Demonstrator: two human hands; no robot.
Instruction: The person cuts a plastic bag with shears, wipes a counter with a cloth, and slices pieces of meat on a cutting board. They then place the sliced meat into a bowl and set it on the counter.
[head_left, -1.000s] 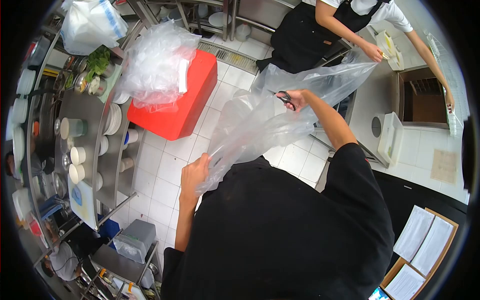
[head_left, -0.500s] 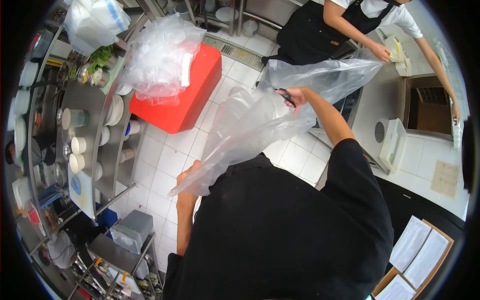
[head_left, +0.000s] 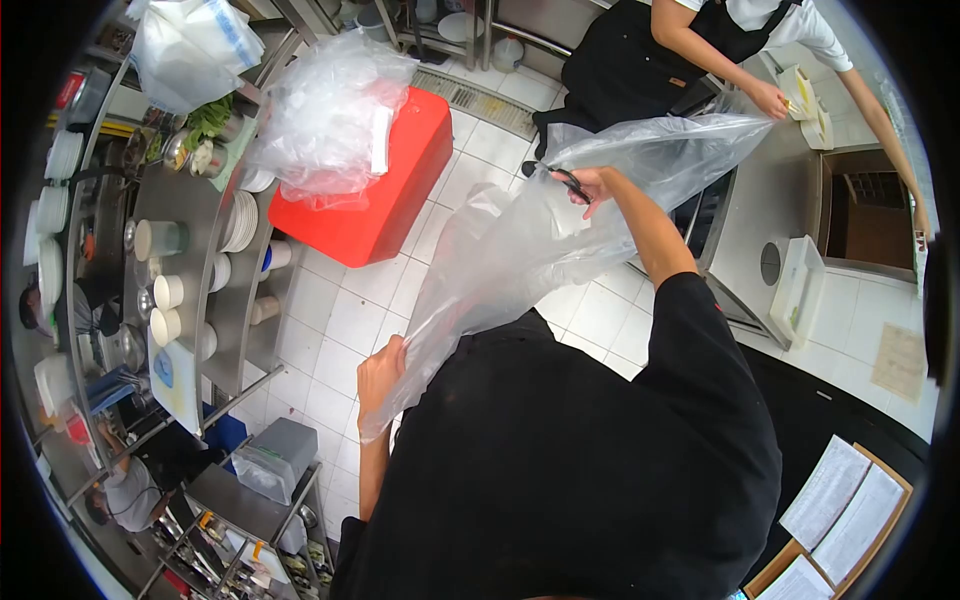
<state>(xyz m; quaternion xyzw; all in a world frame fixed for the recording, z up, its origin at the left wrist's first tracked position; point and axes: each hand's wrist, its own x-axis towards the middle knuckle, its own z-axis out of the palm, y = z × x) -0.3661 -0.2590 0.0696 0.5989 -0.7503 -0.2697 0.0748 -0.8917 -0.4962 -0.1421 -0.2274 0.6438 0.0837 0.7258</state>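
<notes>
A long sheet of clear plastic (head_left: 480, 262) stretches diagonally across the view, from my left hand up to a co-worker at the upper right. My left hand (head_left: 382, 378) is closed on its lower left end, and a loose corner hangs over the wrist. Black-handled scissors (head_left: 571, 186) are in my right hand (head_left: 597, 190), fingers wrapped in their handles, at the upper edge of the plastic. The blades are hard to see against the sheet. A co-worker's hand (head_left: 768, 100) is at the plastic's far right tip.
Left of me, a red box (head_left: 420, 150) carries a heap of crumpled plastic (head_left: 330, 110). Steel shelves (head_left: 225, 300) with plates and bowls stand farther left. A steel counter (head_left: 765, 195) runs along the right, near the co-worker in a black apron (head_left: 625, 60). White floor tiles lie below.
My left hand has shifted slightly, and its grip on the plastic shows more clearly, with the loose corner hanging lower. The right hand with the scissors has barely moved.
</notes>
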